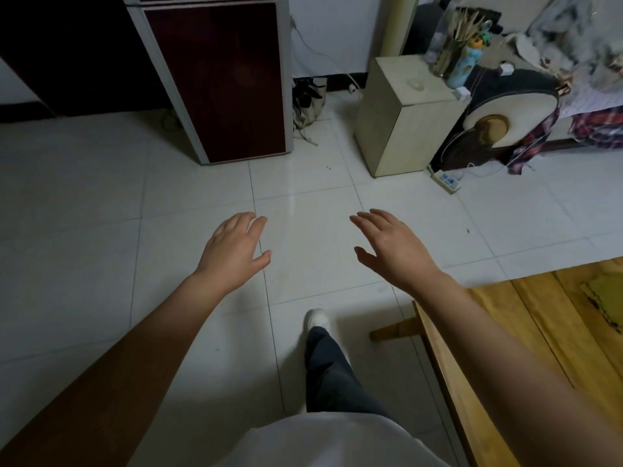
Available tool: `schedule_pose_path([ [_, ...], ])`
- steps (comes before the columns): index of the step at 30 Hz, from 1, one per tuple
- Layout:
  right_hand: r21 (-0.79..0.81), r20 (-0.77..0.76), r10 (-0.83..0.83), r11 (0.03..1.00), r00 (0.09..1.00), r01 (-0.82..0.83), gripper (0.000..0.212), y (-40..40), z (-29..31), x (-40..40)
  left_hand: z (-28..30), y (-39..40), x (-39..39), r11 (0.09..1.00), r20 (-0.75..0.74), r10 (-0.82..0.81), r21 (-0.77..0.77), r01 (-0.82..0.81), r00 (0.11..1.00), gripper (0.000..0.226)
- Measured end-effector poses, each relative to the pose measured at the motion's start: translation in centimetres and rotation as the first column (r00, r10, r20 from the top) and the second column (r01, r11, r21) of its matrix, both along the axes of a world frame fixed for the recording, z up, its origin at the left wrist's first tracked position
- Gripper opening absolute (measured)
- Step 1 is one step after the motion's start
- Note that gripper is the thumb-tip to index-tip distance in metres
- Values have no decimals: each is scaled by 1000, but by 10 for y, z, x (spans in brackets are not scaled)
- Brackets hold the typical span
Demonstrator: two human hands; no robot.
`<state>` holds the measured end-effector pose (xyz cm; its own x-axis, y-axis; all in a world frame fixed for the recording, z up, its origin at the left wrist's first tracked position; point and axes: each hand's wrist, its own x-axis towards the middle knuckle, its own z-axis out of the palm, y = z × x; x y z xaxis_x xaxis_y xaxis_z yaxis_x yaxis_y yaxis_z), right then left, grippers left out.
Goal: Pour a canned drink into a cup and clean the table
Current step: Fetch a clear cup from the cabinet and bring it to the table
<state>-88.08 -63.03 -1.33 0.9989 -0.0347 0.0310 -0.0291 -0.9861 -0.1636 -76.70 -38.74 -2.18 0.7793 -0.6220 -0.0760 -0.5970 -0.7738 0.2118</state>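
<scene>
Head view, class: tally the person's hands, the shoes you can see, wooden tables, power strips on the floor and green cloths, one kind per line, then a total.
Hands: 2, left hand and right hand, both open
Shoe: 1
Wooden table: 1
Power strip: 1
Green cloth: 1
Total: 6

wooden table [526, 335] cropped by frame edge

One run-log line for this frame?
left hand: open, empty | right hand: open, empty | wooden table: right edge | can, cup: unseen
</scene>
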Motion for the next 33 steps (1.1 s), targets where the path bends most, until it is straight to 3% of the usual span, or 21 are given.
schedule_pose_path([
  [19, 8, -37, -84, 996, 996, 84, 52, -174, 5, 250, 6, -191, 272, 999, 33, -41, 21, 40, 999, 57],
  [33, -10, -125, -292, 956, 948, 293, 53, -258, -6, 448, -6, -306, 502, 959, 13, -282, 42, 281, 959, 57],
])
